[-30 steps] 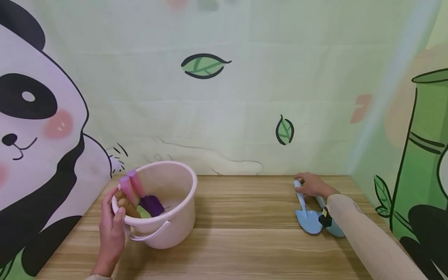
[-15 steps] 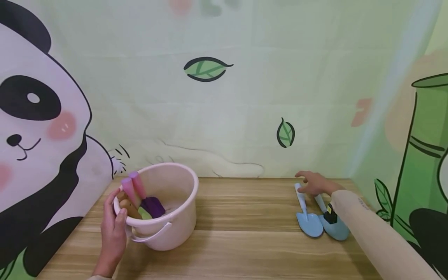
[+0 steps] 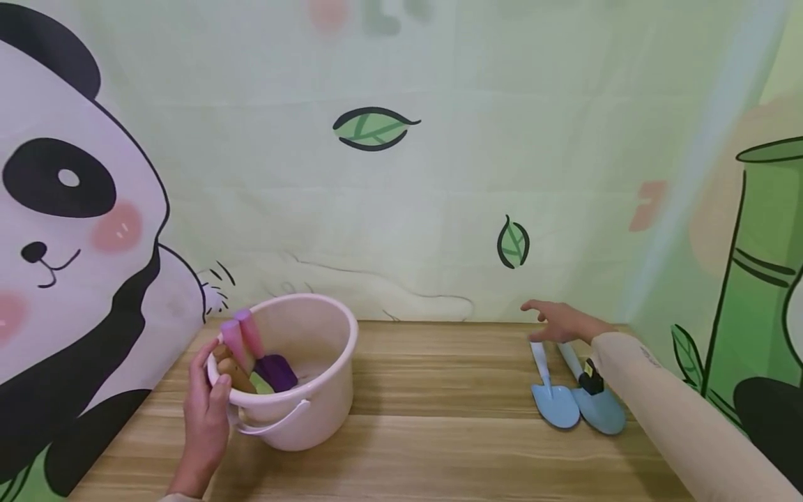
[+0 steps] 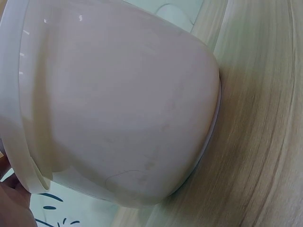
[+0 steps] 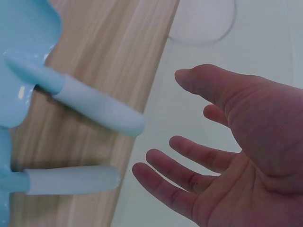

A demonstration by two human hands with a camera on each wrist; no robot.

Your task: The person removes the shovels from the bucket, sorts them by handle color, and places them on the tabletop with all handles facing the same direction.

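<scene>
Before a painted panda (image 3: pixel 69 209), a person's left grip (image 3: pixel 208 418) pinches the near-left rim of a pale pink bucket (image 3: pixel 323 408) on the wood-grain counter (image 3: pixel 433 446). Inside we see two upright pink handles (image 3: pixel 233 340), a purple blade (image 3: pixel 276 374), a green piece (image 3: pixel 261 384) and brown items (image 3: pixel 233 375) that we cannot identify. Well apart at right, the left blue trowel (image 3: pixel 555 406) and the right blue trowel (image 3: pixel 602 413) lie side by side, pale handles toward the backdrop. Above the handle ends hangs the right grip (image 3: pixel 560 321), fingers spread and holding nothing; the right wrist view shows it apart from both handles. We judge the work partway: some tools sit in the bucket, while both trowels lie outside it, their placement on the counter seemingly settled. Whether they belong inside, we cannot tell.
</scene>
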